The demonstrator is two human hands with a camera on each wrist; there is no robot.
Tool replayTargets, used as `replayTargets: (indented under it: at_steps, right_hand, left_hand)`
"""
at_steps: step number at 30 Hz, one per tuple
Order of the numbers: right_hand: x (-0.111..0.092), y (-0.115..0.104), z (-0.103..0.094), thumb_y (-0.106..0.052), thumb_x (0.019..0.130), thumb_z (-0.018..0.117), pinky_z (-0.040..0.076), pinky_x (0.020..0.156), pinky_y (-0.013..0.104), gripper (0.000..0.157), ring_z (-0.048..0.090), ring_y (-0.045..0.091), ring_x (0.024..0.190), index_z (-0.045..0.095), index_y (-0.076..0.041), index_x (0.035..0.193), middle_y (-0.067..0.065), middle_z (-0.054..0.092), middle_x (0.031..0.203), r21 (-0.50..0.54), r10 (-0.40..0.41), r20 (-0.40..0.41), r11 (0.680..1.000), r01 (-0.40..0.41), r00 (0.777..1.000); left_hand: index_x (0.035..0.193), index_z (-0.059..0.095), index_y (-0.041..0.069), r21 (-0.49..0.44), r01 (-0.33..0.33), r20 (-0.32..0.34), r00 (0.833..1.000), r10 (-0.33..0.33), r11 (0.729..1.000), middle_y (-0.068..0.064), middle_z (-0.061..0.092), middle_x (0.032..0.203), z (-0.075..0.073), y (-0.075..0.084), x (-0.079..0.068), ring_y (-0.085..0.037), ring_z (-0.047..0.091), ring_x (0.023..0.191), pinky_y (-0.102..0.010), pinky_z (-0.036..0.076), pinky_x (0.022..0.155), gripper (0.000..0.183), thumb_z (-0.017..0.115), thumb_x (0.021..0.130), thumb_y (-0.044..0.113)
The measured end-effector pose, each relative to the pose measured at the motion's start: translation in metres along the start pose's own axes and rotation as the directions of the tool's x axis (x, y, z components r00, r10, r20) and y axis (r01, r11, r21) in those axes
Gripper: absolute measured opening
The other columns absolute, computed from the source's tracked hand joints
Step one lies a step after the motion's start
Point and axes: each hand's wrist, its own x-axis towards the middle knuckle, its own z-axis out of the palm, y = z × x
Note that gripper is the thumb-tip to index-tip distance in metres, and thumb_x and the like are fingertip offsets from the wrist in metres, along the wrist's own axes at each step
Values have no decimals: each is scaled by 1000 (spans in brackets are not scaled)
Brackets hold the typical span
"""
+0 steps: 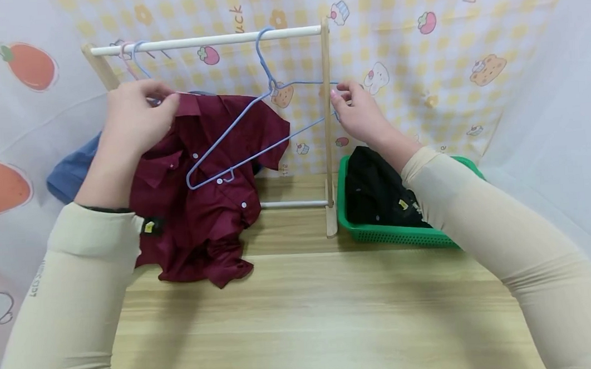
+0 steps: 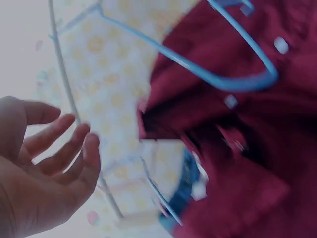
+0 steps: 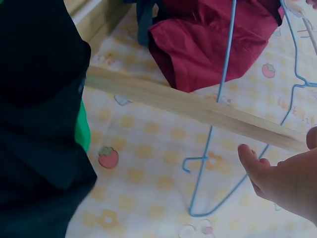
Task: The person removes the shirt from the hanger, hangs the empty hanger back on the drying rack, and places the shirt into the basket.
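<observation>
An empty blue hanger [image 1: 246,160] hangs from the white rail [image 1: 208,41], its right end reaching past the wooden post [image 1: 328,121]. My right hand [image 1: 361,111] is beside that post, fingertips right at the hanger's shoulder; in the right wrist view the fingers are loosely bent, not wrapped round the wire. My left hand [image 1: 139,117] is raised in front of the maroon shirt's collar. The left wrist view shows its fingers loosely curled around nothing. The buttoned maroon shirt [image 1: 213,138] hangs behind the empty hanger, its lower part spreading down to the table.
Pink [image 1: 124,51] and blue [image 1: 138,59] hanger hooks sit at the rail's left end. A blue garment [image 1: 71,171] hangs behind the left forearm. Right of the rack stands a green basket [image 1: 403,233] holding black clothing [image 1: 376,194]. The wooden table [image 1: 302,318] extends in front.
</observation>
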Motion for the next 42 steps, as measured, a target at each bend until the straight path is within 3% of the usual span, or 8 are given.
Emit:
replayTargets:
  at_steps: [4,7,12,18,25,30,34,42]
  right_hand:
    - [5,4,8,-50,113,41,44,121,38,61,50,23,146,36,-15,163,11,46,161,135,15,-25,991,-12,1000]
    - [9,9,13,-47,112,44,45,123,40,58,51,26,146,39,-15,160,12,44,160,276,23,-10,961,-19,1000]
    - [15,17,20,-43,112,46,40,126,48,52,49,35,150,42,-13,155,13,46,154,393,24,26,919,-32,999]
    - [20,20,19,-50,111,44,58,98,41,53,55,33,141,41,-18,153,3,50,138,300,-3,28,954,-6,1000]
    - [25,28,17,-58,109,40,47,59,31,39,64,28,110,45,-26,131,-3,47,114,254,-8,68,967,-9,998]
    - [30,40,25,-52,112,39,48,60,28,35,61,21,88,46,-21,127,-2,47,105,221,-114,1,969,111,993]
    - [33,42,32,-48,113,37,49,70,28,37,56,19,79,46,-15,127,0,48,99,129,-180,-58,974,187,982]
    - [35,37,33,-47,114,35,47,75,30,38,54,21,82,44,-14,127,2,48,95,8,-179,-92,984,180,980]
  left_hand:
    - [140,67,8,31,41,-124,992,-37,999,-20,63,142,0,-28,-3,-21,64,115,-38,51,94,46,46,105,29]
    - [147,59,2,65,66,-190,980,-53,996,-24,52,154,3,-52,-6,-41,48,144,-58,42,117,49,42,106,23]
    - [147,57,-2,100,97,-238,969,-71,990,-30,52,152,4,-93,-12,-48,44,147,-65,35,120,51,39,107,25]
    - [147,56,-3,152,121,-166,981,-96,981,-34,59,139,4,-122,-22,-52,51,131,-69,39,108,59,34,110,39]
    - [144,59,-2,153,144,-106,986,-129,978,-39,59,136,7,-138,-31,-58,49,129,-71,38,106,69,26,112,51]
    - [125,60,-6,141,102,-147,986,-81,985,-42,58,129,12,-149,-39,-63,48,124,-72,36,102,62,26,113,45]
    - [136,60,-4,129,102,-128,988,-86,986,-39,60,131,15,-154,-47,-60,48,126,-71,36,105,64,28,113,46]
    - [131,61,-6,31,116,-166,980,-109,993,-38,61,127,29,-153,-53,-57,47,126,-68,35,103,61,32,113,45]
